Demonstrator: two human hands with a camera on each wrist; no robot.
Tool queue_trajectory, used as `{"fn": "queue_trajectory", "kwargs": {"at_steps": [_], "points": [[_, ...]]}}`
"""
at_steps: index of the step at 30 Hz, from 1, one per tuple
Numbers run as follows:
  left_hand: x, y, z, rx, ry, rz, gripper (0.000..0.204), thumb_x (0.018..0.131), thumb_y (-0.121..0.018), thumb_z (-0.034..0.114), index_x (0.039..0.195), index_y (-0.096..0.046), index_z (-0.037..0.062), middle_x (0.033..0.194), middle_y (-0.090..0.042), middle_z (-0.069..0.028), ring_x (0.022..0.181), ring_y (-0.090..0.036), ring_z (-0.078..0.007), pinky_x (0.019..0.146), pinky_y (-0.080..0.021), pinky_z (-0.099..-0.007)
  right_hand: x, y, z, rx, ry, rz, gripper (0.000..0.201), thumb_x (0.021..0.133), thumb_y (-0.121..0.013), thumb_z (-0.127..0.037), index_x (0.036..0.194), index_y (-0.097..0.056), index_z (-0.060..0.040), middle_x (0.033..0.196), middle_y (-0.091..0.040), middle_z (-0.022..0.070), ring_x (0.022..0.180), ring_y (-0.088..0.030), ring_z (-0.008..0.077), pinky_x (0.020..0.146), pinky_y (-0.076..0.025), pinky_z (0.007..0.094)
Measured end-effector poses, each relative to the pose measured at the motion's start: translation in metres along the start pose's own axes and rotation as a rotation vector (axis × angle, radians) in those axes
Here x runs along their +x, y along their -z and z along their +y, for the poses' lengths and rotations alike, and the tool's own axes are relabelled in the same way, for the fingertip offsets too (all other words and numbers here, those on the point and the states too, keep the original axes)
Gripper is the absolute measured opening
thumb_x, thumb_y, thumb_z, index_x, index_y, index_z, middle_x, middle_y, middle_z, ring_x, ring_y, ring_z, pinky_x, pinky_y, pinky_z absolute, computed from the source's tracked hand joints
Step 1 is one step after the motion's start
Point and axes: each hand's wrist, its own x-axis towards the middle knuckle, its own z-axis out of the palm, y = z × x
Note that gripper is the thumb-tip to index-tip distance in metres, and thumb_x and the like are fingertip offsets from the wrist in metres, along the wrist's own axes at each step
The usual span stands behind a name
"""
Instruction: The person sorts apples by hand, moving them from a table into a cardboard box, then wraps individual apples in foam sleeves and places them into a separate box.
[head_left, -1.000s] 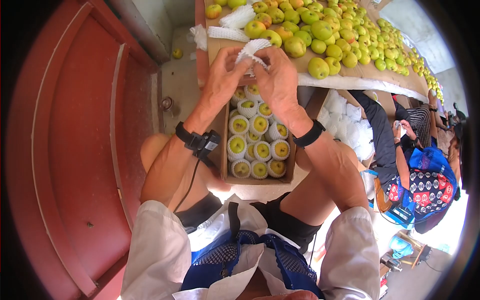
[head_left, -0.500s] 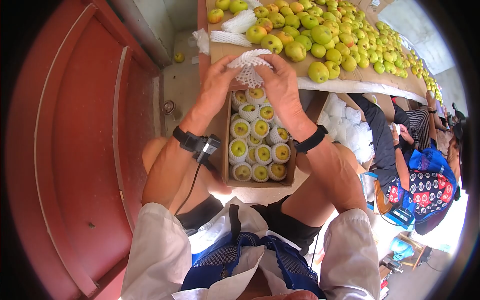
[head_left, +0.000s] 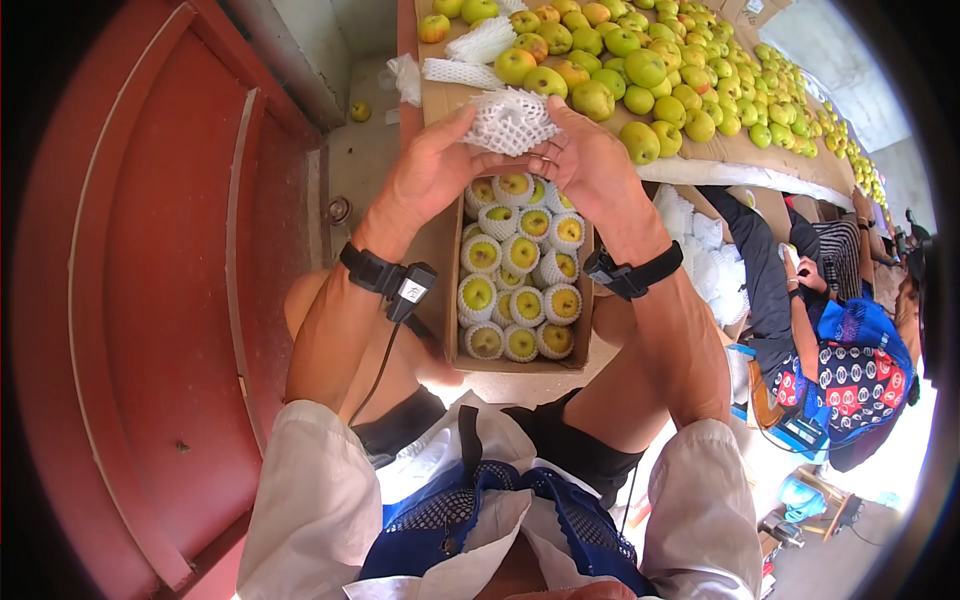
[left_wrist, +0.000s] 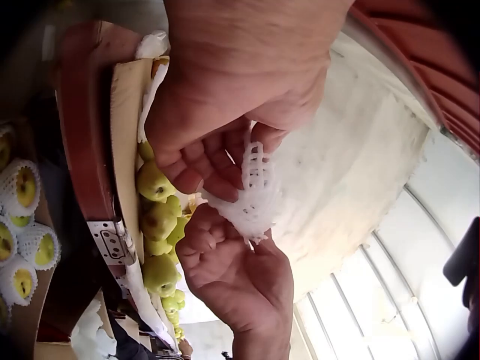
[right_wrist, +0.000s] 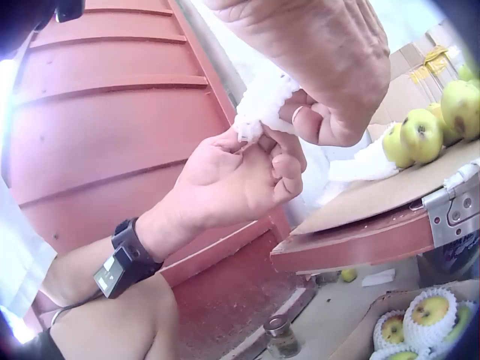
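Observation:
A white foam fruit net (head_left: 512, 122) is stretched between both hands above the near end of a box. My left hand (head_left: 432, 170) pinches its left side, and my right hand (head_left: 600, 165) pinches the right side. From the left wrist, the net (left_wrist: 255, 191) looks crumpled and see-through between the fingertips, with no apple showing inside. Below the hands stands a cardboard box (head_left: 452, 340) of apples in foam nets (head_left: 520, 257), stems up. Loose green-yellow apples (head_left: 640, 142) lie on the cardboard-covered table just beyond the right hand.
Two rolled foam nets (head_left: 462, 73) lie at the table's left end. A box of white foam nets (head_left: 705, 250) stands to the right, beside another person (head_left: 850, 370) at work. A red door (head_left: 150, 300) fills the left; a small jar (head_left: 338, 209) stands on the floor.
Both hands have spread apart slightly, and the foam net between them has gone from bunched to opened wide. The right hand has turned, its fingers now under the net.

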Motion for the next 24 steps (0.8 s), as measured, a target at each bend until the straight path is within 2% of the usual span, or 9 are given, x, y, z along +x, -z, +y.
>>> {"fn": "queue_trajectory", "kwargs": {"at_steps": [2,5,8,11,14,17,20,24], "points": [[0.000,-0.002,0.001,-0.029,-0.019,0.016,0.042,0.105,-0.060,0.024,0.141,-0.055,0.0037,0.133,-0.064,-0.0069,0.120,-0.060,-0.0200,0.101,-0.048,-0.0381,0.000,0.003,-0.002,0.055,0.007,0.017,0.026,0.108,-0.057,-0.031,0.117,-0.064,-0.0073,0.107,-0.072,0.0044,0.091,-0.066,0.0175,0.076,-0.050,0.0318],[0.002,0.007,0.000,0.037,-0.026,-0.042,0.047,0.100,-0.064,0.016,0.142,-0.053,-0.0018,0.138,-0.062,-0.0122,0.125,-0.059,-0.0232,0.108,-0.046,-0.0406,0.000,0.005,-0.004,0.100,0.011,0.028,0.025,0.108,-0.057,-0.030,0.117,-0.064,-0.0086,0.109,-0.072,0.0049,0.095,-0.066,0.0186,0.079,-0.051,0.0332],[0.004,0.017,-0.006,0.049,-0.041,0.006,0.048,0.096,-0.065,0.005,0.141,-0.053,-0.0034,0.135,-0.063,-0.0132,0.123,-0.060,-0.0229,0.104,-0.049,-0.0384,-0.001,0.005,-0.004,0.110,0.024,0.020,0.025,0.108,-0.057,-0.030,0.118,-0.063,-0.0086,0.112,-0.071,0.0061,0.099,-0.066,0.0198,0.082,-0.051,0.0345],[0.004,0.023,-0.006,0.091,-0.014,0.014,0.049,0.094,-0.066,-0.001,0.141,-0.053,0.0028,0.131,-0.064,-0.0083,0.120,-0.059,-0.0199,0.101,-0.049,-0.0396,-0.002,0.002,-0.005,0.132,0.027,0.036,0.025,0.107,-0.058,-0.029,0.119,-0.062,-0.0079,0.113,-0.069,0.0078,0.101,-0.065,0.0213,0.084,-0.051,0.0358],[0.005,0.022,-0.008,0.081,-0.022,0.027,0.054,0.092,-0.064,-0.007,0.143,-0.050,-0.0036,0.134,-0.063,-0.0125,0.119,-0.061,-0.0204,0.097,-0.052,-0.0344,0.000,0.006,-0.004,0.154,0.025,0.031,0.025,0.107,-0.059,-0.028,0.120,-0.061,-0.0070,0.114,-0.068,0.0090,0.101,-0.064,0.0224,0.086,-0.052,0.0366],[0.005,0.017,-0.006,0.118,-0.026,-0.002,0.054,0.091,-0.065,-0.006,0.143,-0.051,0.0014,0.131,-0.063,-0.0085,0.117,-0.060,-0.0201,0.100,-0.049,-0.0395,0.003,0.010,-0.002,0.183,0.033,0.018,0.024,0.107,-0.058,-0.026,0.120,-0.061,-0.0061,0.114,-0.067,0.0090,0.101,-0.064,0.0226,0.087,-0.052,0.0374],[0.003,0.009,-0.007,0.152,-0.012,0.043,0.057,0.090,-0.064,-0.007,0.145,-0.050,0.0011,0.131,-0.062,-0.0082,0.117,-0.060,-0.0201,0.100,-0.049,-0.0399,0.007,0.012,0.001,0.192,0.073,0.005,0.023,0.108,-0.057,-0.024,0.121,-0.060,-0.0054,0.115,-0.067,0.0090,0.101,-0.064,0.0225,0.090,-0.053,0.0386],[0.002,0.009,-0.009,0.169,-0.043,0.043,0.061,0.090,-0.064,-0.008,0.148,-0.047,0.0009,0.134,-0.061,-0.0094,0.123,-0.059,-0.0221,0.107,-0.046,-0.0407,0.004,0.010,0.001,0.175,0.100,-0.025,0.024,0.108,-0.055,-0.022,0.123,-0.060,-0.0038,0.119,-0.067,0.0098,0.105,-0.065,0.0226,0.094,-0.053,0.0399]]}}
